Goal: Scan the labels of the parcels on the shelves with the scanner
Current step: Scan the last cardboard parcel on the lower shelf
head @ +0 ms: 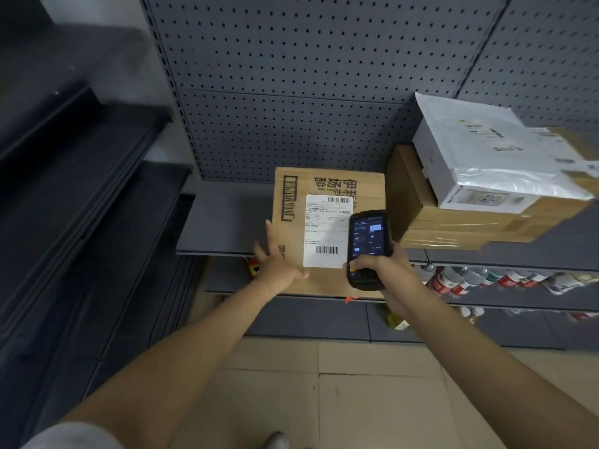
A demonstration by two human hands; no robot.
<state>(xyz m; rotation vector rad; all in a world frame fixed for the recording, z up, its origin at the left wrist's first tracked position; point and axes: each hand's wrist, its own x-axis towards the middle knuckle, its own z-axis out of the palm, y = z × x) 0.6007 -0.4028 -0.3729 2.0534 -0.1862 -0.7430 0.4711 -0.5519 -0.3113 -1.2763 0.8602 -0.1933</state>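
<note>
A flat brown cardboard parcel (291, 202) lies on the grey shelf (223, 222), overhanging the front edge, with a white shipping label (325, 231) on top. My left hand (275, 265) rests on the parcel's left front part, fingers spread and thumb on the cardboard. My right hand (382, 265) grips a black handheld scanner (368, 247) with its lit screen facing me, held over the label's right edge. To the right, a stack of brown boxes (470, 222) carries a white plastic-wrapped parcel (479, 157).
A grey pegboard back panel (308, 92) rises behind the shelf. Lower shelves hold bottles (470, 280) at the right. Dark shelving (64, 205) runs along the left. Beige floor tiles (372, 400) lie below.
</note>
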